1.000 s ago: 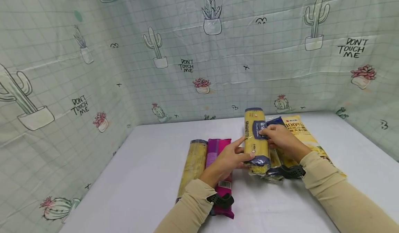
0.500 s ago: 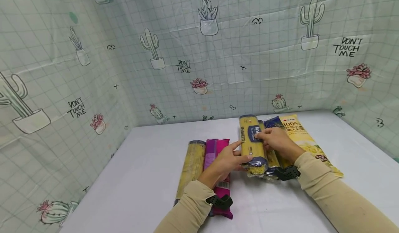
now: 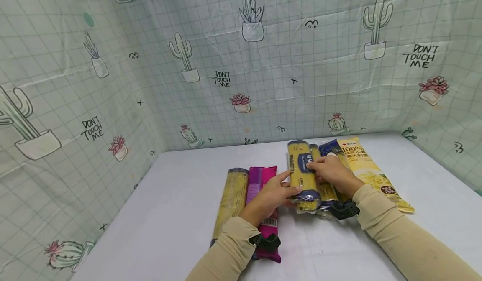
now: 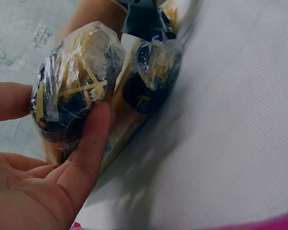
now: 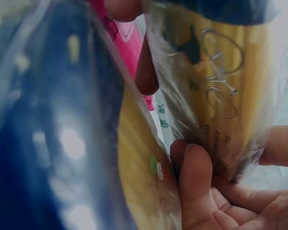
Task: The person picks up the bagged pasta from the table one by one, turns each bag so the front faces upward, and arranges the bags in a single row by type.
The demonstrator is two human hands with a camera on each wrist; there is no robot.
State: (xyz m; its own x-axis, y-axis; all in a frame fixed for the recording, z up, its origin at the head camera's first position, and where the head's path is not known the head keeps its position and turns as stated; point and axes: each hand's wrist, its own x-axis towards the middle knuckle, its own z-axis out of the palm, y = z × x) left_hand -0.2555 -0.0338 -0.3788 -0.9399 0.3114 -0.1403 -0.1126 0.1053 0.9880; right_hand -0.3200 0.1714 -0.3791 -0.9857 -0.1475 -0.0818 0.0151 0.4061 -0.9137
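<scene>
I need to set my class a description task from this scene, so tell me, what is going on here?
A person holds a yellow spaghetti packet in both hands over a white table. The left hand grips its near end, the right hand pinches its blue label. Right of it lie more pasta packets, among them a flat yellow bag; left of it lie a magenta packet and another yellow packet.
</scene>
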